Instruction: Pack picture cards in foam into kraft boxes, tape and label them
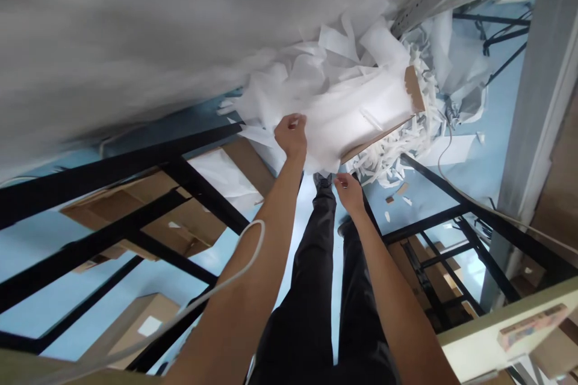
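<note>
One large white sheet (356, 111) lies just beyond two hands' fingers: left hand (291, 136) reaching farther than right hand (351, 194), both curled narrow; whether they pinch it, I cannot tell.

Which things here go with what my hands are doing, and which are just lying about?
With your hands: white sheeting, at your left hand and near your right hand; cardboard edging it.

Apparently lying about: white strips; box with a white label.
</note>
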`<action>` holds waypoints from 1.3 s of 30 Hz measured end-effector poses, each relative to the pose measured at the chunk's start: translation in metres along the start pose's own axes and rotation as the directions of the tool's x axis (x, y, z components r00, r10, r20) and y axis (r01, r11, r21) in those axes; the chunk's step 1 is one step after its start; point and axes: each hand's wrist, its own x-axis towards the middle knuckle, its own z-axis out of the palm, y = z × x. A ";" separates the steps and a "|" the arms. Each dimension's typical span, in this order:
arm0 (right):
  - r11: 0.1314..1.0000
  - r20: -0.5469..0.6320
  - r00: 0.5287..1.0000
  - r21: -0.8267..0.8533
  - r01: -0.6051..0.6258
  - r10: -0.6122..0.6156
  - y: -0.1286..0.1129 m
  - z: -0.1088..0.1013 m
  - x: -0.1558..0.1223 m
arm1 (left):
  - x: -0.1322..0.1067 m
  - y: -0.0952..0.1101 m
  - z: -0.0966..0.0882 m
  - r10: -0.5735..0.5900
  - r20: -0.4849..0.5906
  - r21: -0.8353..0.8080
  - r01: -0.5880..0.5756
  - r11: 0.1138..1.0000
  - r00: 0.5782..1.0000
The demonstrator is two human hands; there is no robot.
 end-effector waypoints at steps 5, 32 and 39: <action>0.999 0.004 1.000 -0.012 0.031 -0.031 -0.017 -0.012 -0.001 | -0.034 0.040 -0.019 0.022 -0.051 -0.038 -0.024 0.999 0.998; 0.947 -0.233 0.942 0.156 0.282 -0.242 -0.075 -0.005 0.041 | -0.079 0.055 -0.038 -0.088 0.267 -0.225 0.151 0.963 0.960; 0.916 -0.210 0.957 0.308 0.259 -0.200 -0.065 -0.012 0.027 | -0.110 0.076 -0.060 0.172 0.097 -0.012 -0.172 0.985 0.980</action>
